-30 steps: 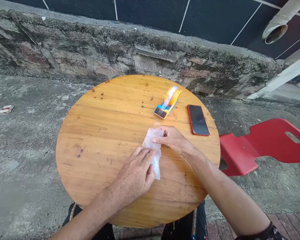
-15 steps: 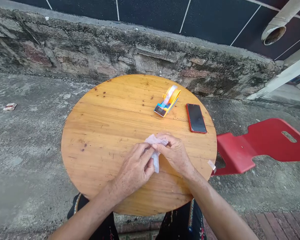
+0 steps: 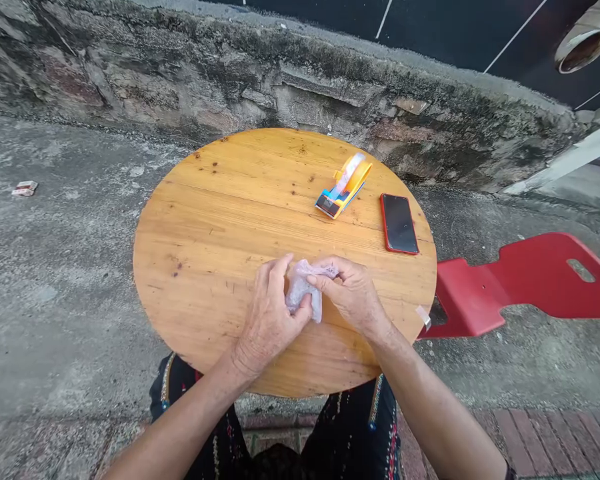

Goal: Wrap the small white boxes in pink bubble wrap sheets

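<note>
A crumpled piece of translucent, pale lilac plastic wrap (image 3: 305, 285) is between my two hands, above the near middle of the round wooden table (image 3: 220, 233). My right hand (image 3: 353, 293) pinches its upper right edge between thumb and fingers. Along its left side is my left hand (image 3: 275, 307), fingers stretched out and apart, with the thumb at the wrap's lower part. Whether anything lies inside the wrap cannot be made out.
A yellow and blue tape dispenser (image 3: 344, 187) with a roll of tape stands at the far right of the table. Beside it lies a phone (image 3: 399, 223) in a red case. Tape (image 3: 423, 317) sticks to the right edge, near a red chair (image 3: 530, 277). A stone wall (image 3: 230, 80) runs behind.
My left hand's fingers have loosened and spread from the wrap, while my right hand keeps its pinch. More of the wrap shows. The view has tilted down slightly.
</note>
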`<state>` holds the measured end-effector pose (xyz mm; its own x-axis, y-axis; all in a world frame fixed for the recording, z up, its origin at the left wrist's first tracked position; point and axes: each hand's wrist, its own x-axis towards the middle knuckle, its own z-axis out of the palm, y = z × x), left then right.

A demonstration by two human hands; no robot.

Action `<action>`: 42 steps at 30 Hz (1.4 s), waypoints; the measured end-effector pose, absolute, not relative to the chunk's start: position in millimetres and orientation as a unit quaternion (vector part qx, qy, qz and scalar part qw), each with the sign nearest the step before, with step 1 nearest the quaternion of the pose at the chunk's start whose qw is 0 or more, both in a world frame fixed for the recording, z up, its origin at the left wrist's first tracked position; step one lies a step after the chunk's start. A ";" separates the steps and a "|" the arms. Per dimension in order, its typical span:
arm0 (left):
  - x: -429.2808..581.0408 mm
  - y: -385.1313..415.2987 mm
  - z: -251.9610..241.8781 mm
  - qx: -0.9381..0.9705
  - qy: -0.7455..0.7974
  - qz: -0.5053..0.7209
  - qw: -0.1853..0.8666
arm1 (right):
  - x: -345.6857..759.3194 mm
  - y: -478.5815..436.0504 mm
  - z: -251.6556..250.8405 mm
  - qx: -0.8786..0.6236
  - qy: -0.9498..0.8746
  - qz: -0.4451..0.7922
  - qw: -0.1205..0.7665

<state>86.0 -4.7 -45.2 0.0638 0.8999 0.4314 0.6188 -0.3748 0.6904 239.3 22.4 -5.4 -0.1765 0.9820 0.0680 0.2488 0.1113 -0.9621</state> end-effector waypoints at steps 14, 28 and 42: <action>84.0 -5.3 -43.2 0.704 0.518 0.410 0.261 | 245.4 -7.9 -14.3 -0.407 -0.761 0.309 0.401; 37.1 5.5 -29.2 0.812 0.353 0.299 0.356 | 256.3 -7.8 -39.7 -0.354 -0.838 0.211 0.358; 46.2 -3.8 -52.3 0.847 0.358 0.363 0.152 | 251.8 -12.8 -53.5 -0.391 -0.832 0.143 0.366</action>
<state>46.2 -3.8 -52.3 0.4812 0.7158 0.5060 0.4957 -0.6983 0.5164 251.8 -12.8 -53.5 -0.4271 0.7553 0.4971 0.5456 0.6537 -0.5244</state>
